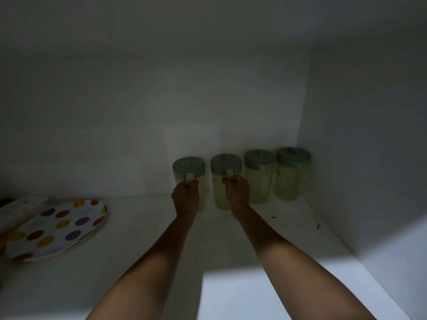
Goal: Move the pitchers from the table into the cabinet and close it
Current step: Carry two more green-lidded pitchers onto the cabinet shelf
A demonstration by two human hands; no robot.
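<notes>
Several pale translucent pitchers with green lids stand in a row against the back wall of the dim white cabinet (pixel 231 100). My left hand (pixel 186 197) grips the handle of the leftmost pitcher (pixel 188 166). My right hand (pixel 238 192) grips the handle of the second pitcher (pixel 225 165). To their right stand a third pitcher (pixel 260 176) and a fourth pitcher (pixel 292 174) by the right wall, neither touched. All stand upright on the shelf floor.
A plate with coloured dots (pixel 57 227) lies on the shelf at the left. The right side wall (pixel 369 146) is close to the last pitcher. Small dark specks (pixel 318 226) lie on the shelf floor near the right wall.
</notes>
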